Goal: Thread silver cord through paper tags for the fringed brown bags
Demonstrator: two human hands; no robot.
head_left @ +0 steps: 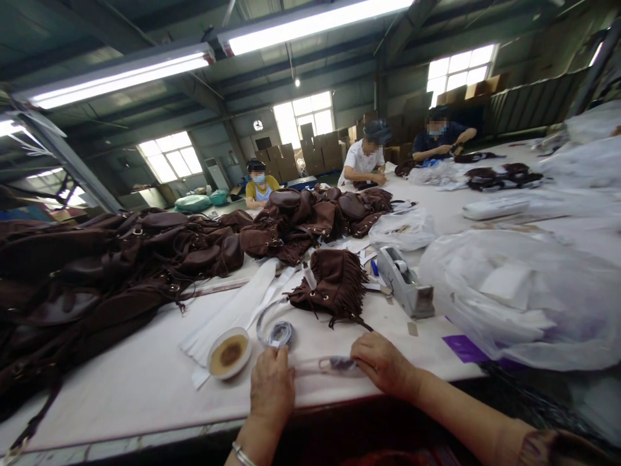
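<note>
Near the table's front edge, my left hand point(272, 383) and my right hand point(385, 364) are closed on opposite ends of a blurred strap-like piece point(334, 364) with a darker part near the right hand. It is stretched low over the white table point(160, 382). Just beyond my left hand lies a grey coiled strap point(280, 334). A round dish point(229, 353) with a brown-stained, yellowish inside sits to the left. Farther up is a dark brown fringed bag point(334, 285), with a small white bottle point(309, 276) on it.
Piled brown bags point(111, 272) cover the left and far middle. A grey tape dispenser point(405, 285) stands right of the fringed bag. Large clear plastic bags point(528, 291) lie at the right. Three people work across the table, and a purple sheet point(464, 349) lies near the edge.
</note>
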